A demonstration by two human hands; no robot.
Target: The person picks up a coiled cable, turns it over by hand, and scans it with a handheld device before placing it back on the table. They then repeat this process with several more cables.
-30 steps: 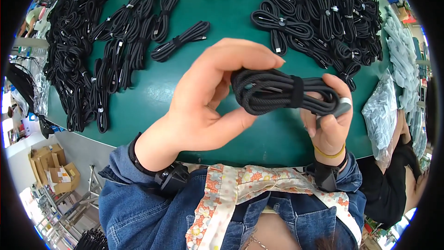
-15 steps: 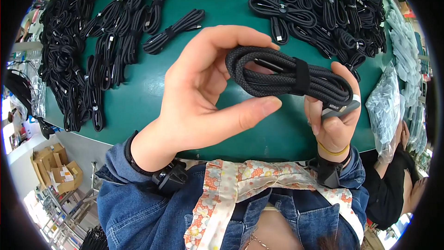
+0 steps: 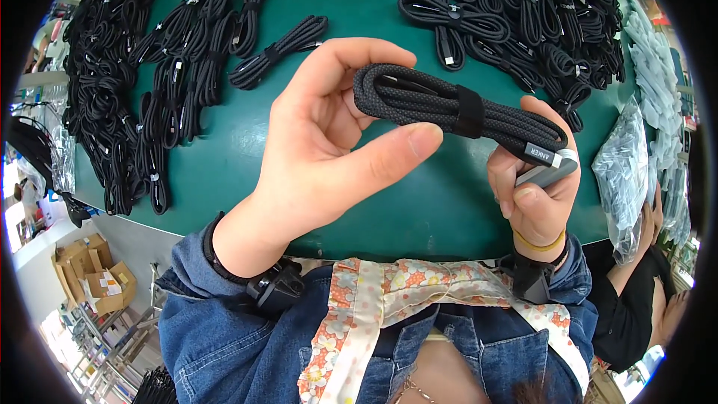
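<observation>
A coiled black braided cable [image 3: 419, 101], bound by a dark strap [image 3: 470, 112], is held up above the table, tilted down to the right. My left hand [image 3: 321, 135] curves around its left end, index finger above and thumb along the underside. Against its right end is my right hand [image 3: 542, 187], with the index finger behind the coil. Those fingers are closed on a small grey rounded object [image 3: 552, 172], partly hidden by fingers and cable. A dark connector with a silver tip [image 3: 544, 155] shows at the coil's right end.
Bundled black cables heap up on the green table [image 3: 374, 15], in a left pile [image 3: 112, 67] and a right pile [image 3: 538, 15]. One bundle [image 3: 277, 52] lies beyond my left hand. Clear plastic bags [image 3: 624, 172] hang over the right edge, near another person [image 3: 636, 299].
The cable coil has shifted slightly left and turned, so its connector at the right end shows more. My left hand has moved a little with it, its thumb higher.
</observation>
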